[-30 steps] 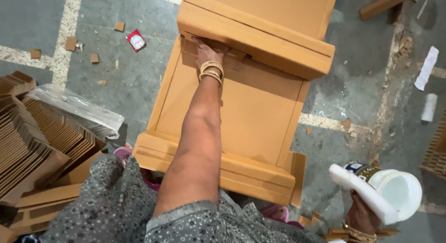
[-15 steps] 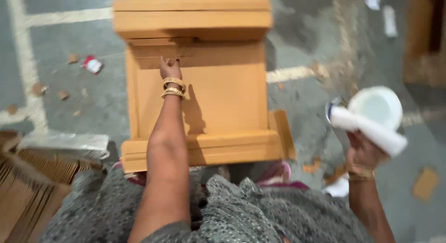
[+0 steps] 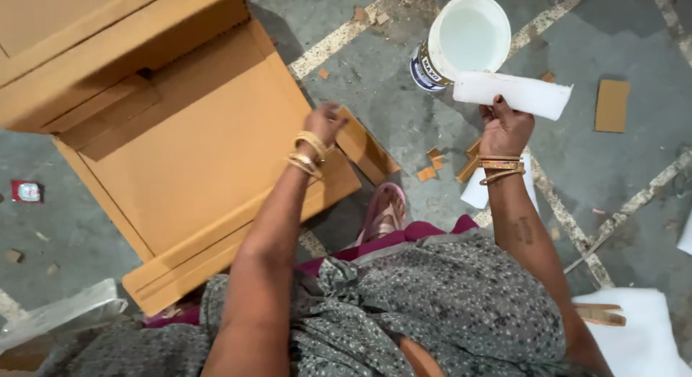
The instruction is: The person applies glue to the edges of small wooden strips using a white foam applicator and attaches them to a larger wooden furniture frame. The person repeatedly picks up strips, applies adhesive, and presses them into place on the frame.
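My right hand (image 3: pixel 504 128) pinches a white foam strip (image 3: pixel 513 94) between thumb and fingers, gripping its lower edge so most of the strip juts out to the right. Just beyond that grip sits an open tin of white paste (image 3: pixel 461 40) on the floor. My left hand (image 3: pixel 324 123) is loosely curled, fingers resting on the right edge of the flat cardboard panel (image 3: pixel 194 161), touching a small flap there. To work cleanly, I judge I should hold the strip level and press the panel flat.
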